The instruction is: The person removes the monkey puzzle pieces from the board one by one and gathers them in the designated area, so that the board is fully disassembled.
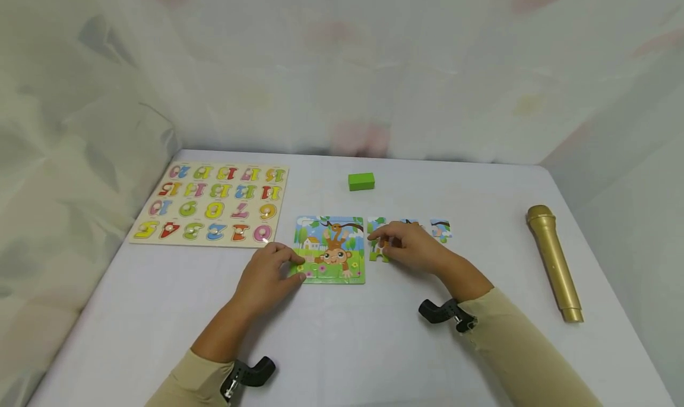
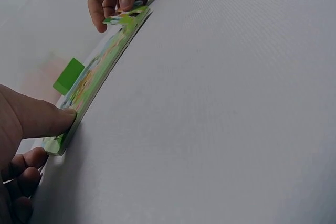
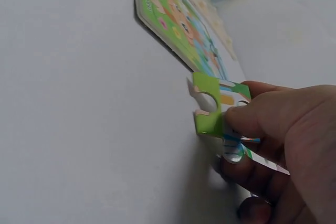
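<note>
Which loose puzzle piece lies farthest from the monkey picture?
The rightmost piece, just beyond the right hand, showing a dark branch; the other pieces lie nearer the picture, partly hidden by that hand.

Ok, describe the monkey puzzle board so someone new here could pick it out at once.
Start at the white table in the head view and go to its middle, between the left hand and the right hand. There the monkey puzzle board lies flat, just right of the larger number board. Instead of rows of numerals, it carries one picture: a monkey below a branch.
</note>
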### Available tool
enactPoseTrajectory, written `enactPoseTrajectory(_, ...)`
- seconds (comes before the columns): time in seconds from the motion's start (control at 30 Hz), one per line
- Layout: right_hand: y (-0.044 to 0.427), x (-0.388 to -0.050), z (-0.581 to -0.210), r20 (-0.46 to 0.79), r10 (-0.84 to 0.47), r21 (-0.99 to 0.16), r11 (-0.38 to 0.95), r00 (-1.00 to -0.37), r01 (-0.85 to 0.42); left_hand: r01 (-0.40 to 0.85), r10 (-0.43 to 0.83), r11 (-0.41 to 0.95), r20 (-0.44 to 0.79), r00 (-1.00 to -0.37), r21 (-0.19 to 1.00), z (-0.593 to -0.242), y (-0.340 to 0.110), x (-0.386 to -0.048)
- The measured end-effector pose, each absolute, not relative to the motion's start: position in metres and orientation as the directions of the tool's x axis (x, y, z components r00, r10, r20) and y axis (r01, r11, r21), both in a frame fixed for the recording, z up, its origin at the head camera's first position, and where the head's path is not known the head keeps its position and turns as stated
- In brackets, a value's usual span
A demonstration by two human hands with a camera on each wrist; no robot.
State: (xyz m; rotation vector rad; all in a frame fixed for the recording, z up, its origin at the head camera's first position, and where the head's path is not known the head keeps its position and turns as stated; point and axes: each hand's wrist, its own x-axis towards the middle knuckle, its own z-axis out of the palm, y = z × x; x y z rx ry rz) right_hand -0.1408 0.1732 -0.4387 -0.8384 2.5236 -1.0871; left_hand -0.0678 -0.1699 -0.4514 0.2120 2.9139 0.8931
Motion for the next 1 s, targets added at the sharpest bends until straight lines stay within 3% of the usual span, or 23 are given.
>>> enactPoseTrajectory(0.53,0.163,-0.139,-0.443,0.020,-0.582,-0.588,0.651,-0.813,-0.480,0.088,0.141,0.826,-0.054,-0.989,0.557,-0.450,-0.168,-0.067)
enactPoseTrajectory(1.0,0.164,-0.138,-0.449,0.052,-0.584,-0.548,0.662,-0.810,-0.512,0.102,0.141,0.836,-0.032,-0.990,0.539,-0.449,-0.166,-0.066)
